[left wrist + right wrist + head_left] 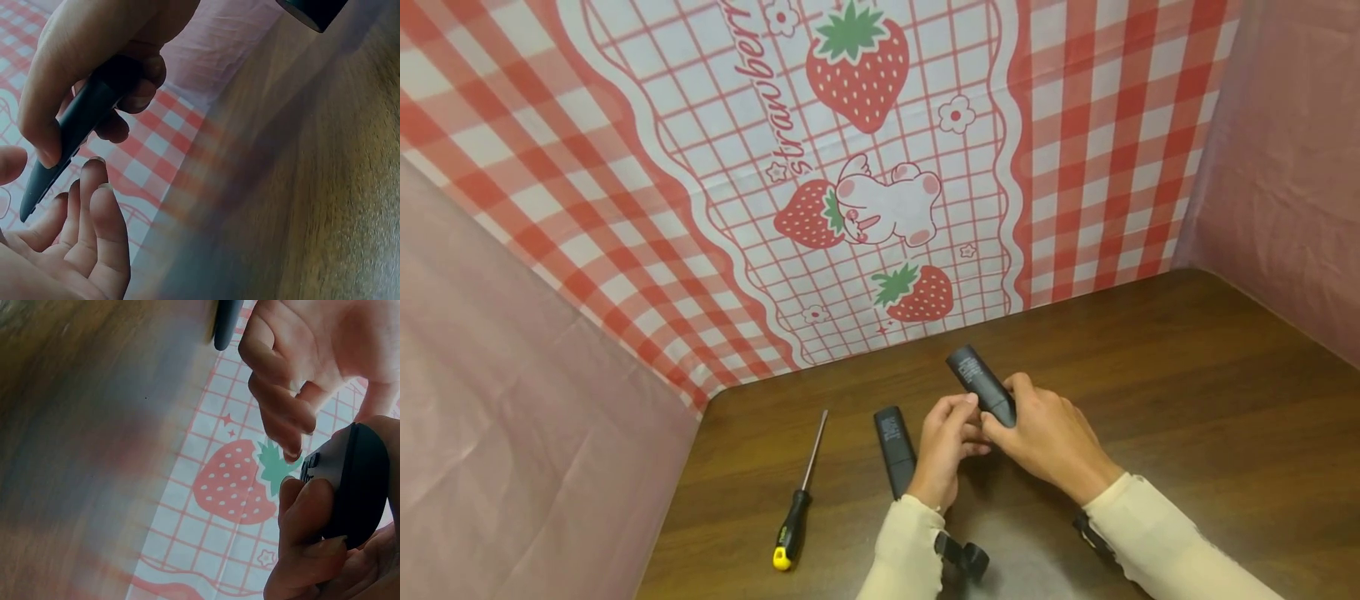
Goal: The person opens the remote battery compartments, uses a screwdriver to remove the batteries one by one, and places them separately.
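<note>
My right hand (1056, 433) grips the lower end of a black remote control (974, 379), its back with pale print facing up in the head view. Buttons on its other face show on the held remote control (334, 465) in the right wrist view. Beside it is my left hand (942, 446), thumb close to the remote's edge. In the left wrist view, the fingers of the left hand (75, 250) are loosely bent around nothing; whether the thumb touches the remote cannot be made out. A second black remote control (893, 446) lies on the table, partly hidden by the left wrist.
Left of the second remote lies a screwdriver (796, 517) with a black and yellow handle, its shaft pointing away. A red-and-white strawberry cloth (737, 275) hangs behind the brown wooden table (1150, 375). Pink fabric (1277, 167) walls both sides.
</note>
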